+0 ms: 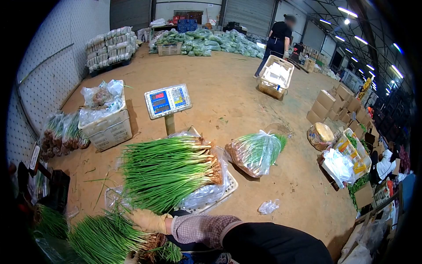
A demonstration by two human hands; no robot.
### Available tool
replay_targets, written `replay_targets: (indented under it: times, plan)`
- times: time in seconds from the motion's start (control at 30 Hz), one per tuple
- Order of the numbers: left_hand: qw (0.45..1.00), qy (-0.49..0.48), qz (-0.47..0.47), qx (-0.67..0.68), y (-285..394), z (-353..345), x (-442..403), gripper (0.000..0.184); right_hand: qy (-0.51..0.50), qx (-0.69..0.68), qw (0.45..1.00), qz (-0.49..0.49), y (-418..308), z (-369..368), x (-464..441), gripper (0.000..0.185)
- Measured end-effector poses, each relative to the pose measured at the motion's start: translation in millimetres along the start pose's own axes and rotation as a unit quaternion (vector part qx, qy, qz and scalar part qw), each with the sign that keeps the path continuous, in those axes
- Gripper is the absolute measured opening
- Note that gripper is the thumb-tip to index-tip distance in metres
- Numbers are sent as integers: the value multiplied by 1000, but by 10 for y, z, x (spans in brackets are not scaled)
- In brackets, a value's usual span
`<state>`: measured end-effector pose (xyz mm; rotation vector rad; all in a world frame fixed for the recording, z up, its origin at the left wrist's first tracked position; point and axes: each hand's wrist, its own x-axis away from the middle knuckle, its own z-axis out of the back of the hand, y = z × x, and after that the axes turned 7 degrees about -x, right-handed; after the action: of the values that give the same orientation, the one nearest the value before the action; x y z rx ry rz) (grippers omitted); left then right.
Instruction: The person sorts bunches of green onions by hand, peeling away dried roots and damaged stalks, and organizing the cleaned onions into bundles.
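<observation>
My right hand (148, 221), in a tan glove, reaches in from the right with its fingers closed on green onions (105, 235) at the lower left. At the bottom edge only a sliver of my left hand (131, 258) shows, gloved, against the rooty end of that bunch; its fingers are hidden. Just beyond lies a large pile of green onions (169, 171), roots to the right, on clear plastic over a white crate (231, 187). Behind the pile stands a scale display (168, 101) with lit red digits. A bagged bunch of green onions (257, 152) sits to the right.
At left, a white basket (107, 130) holds plastic bags beside bagged onions (66, 132). A crumpled plastic bag (268, 206) lies on the floor. Farther off, a person (279, 37) moves a loaded crate (276, 77). Cardboard boxes (327, 103) are stacked at right.
</observation>
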<state>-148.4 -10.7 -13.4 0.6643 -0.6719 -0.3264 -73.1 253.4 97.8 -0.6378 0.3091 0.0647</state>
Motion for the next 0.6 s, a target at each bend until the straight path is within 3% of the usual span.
replay_targets:
  times: [0.1,0.17,0.2,0.27,0.6]
  plan:
    - [1000,0,1,-3,14,19,9,49,-18,-8,1000,-5,-1,21,-4,61]
    - [1000,1,0,-3,7,10,12,49,-17,-5,1000,-7,-8,20,11,78]
    - [1000,1,-1,-3,15,16,20,49,-17,-5,1000,-8,-17,34,8,78]
    - [1000,1,-1,-7,17,33,26,49,-59,-6,996,-61,-33,67,-6,58]
    - [1000,12,-4,-13,-21,103,199,50,-47,7,998,-46,-19,18,-2,55]
